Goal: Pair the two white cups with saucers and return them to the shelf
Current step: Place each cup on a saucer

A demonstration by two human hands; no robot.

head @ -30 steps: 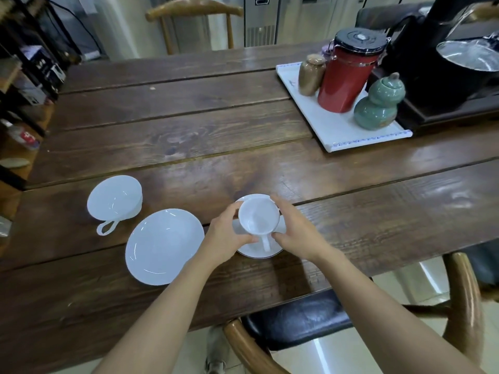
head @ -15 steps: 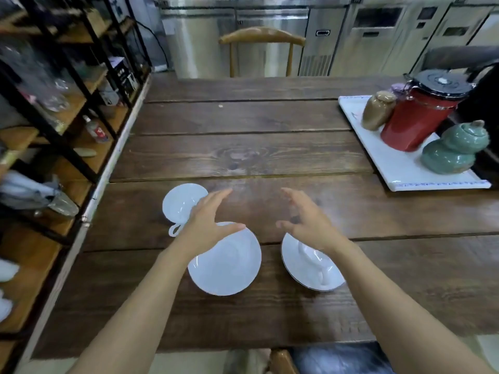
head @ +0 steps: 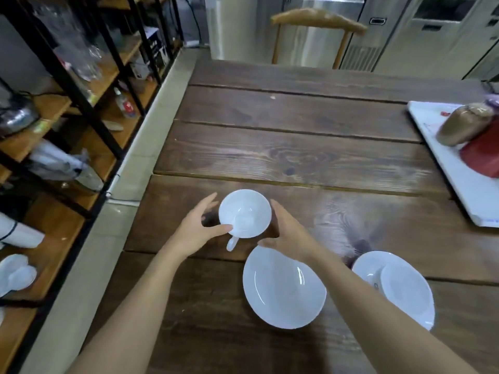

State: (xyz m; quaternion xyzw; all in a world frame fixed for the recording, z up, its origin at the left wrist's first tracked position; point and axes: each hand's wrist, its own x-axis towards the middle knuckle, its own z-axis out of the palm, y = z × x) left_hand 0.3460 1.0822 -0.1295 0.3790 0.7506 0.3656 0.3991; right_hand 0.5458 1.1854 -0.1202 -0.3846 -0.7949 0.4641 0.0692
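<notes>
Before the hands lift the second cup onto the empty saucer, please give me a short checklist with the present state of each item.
1. Left hand on the second cup: thumb touches its rim; full grip cannot tell.
2. Right hand at the cup's other side: contact cannot tell.
3. Empty saucer is free of objects: ok.
4. Cup stands upright on the table, handle toward the person: ok.
5. First cup already sits on its saucer: ok.
6. Way from cup to empty saucer is short and unobstructed: ok.

Single head view, close above table (head: 297, 152), facing forward and down
</notes>
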